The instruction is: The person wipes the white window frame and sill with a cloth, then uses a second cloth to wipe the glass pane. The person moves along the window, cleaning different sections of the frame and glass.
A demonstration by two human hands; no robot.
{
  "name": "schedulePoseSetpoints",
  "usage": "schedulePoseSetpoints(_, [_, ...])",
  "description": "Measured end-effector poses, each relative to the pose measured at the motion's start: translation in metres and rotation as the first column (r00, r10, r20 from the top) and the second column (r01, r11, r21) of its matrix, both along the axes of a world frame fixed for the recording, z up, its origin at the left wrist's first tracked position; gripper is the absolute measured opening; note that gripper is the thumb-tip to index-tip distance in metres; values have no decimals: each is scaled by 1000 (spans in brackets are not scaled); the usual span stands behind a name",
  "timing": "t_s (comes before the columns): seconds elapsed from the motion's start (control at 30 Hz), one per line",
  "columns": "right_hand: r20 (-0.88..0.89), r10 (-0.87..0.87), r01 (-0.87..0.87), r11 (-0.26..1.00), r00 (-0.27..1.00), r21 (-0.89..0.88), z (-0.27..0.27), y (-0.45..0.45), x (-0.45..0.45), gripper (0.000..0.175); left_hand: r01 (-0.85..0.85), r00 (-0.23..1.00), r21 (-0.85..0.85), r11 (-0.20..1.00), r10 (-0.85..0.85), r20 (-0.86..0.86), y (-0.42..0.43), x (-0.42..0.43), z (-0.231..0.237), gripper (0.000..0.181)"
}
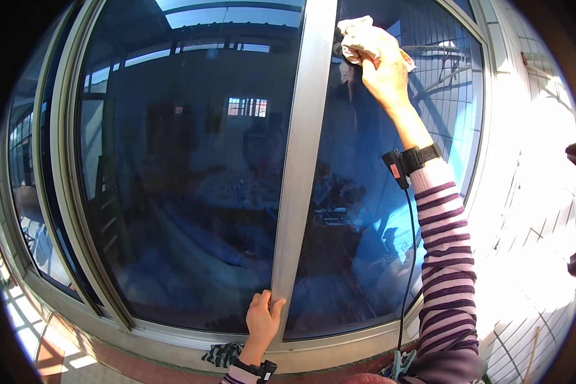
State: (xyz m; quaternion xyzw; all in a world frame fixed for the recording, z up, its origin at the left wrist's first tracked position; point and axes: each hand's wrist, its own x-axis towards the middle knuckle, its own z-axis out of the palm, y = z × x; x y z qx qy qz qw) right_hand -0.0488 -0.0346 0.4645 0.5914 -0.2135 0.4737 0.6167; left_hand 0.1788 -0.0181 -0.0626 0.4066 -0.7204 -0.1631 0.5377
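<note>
My right hand (386, 77) presses a crumpled pale cloth (362, 41) against the upper part of the right window pane (355, 144), close to the metal frame bar. Low down, my left hand (263, 317) rests at the foot of the upright metal window bar (300, 168), its fingers spread against the bar's edge and the left pane (187, 168); I see nothing held in it. A dark patterned cloth (222, 354) lies on the sill just left of my left wrist. Both wrists wear black straps with small devices.
A black cable (413, 259) hangs from the right wrist device. A greenish clip (403, 362) shows near the bottom edge. The metal sill (345, 343) runs below the panes. A sunlit tiled wall (523, 288) stands at the right, and more window frames (60, 158) at the left.
</note>
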Motion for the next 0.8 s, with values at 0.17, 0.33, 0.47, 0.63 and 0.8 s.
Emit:
schedulePoseSetpoints(0.17, [276, 3, 4, 1000, 961, -23, 98, -5, 8, 29, -8, 1000, -34, 999, 8, -5, -2, -1, -2, 31])
schedulePoseSetpoints(0.33, [298, -58, 110, 981, 953, -159, 105, -34, 38, 43, 3, 1000, -26, 1000, -2, 17, -5, 1, -3, 33])
schedulePoseSetpoints(0.47, [190, -59, 77, 993, 980, -89, 99, -31, 22, 49, 19, 1000, -36, 999, -19, 20, -6, 3, -4, 36])
schedulePoseSetpoints(0.63, [122, -61, 74, 992, 991, -106, 141, -33, 6, 48, 36, 999, -20, 999, -36, 22, -6, 4, -4, 36])
schedulePoseSetpoints(0.8, [381, -208, 253, 965, 901, -70, 184, -6, -33, 41, 28, 999, 28, 999, -28, 18, -5, 4, -4, 33])
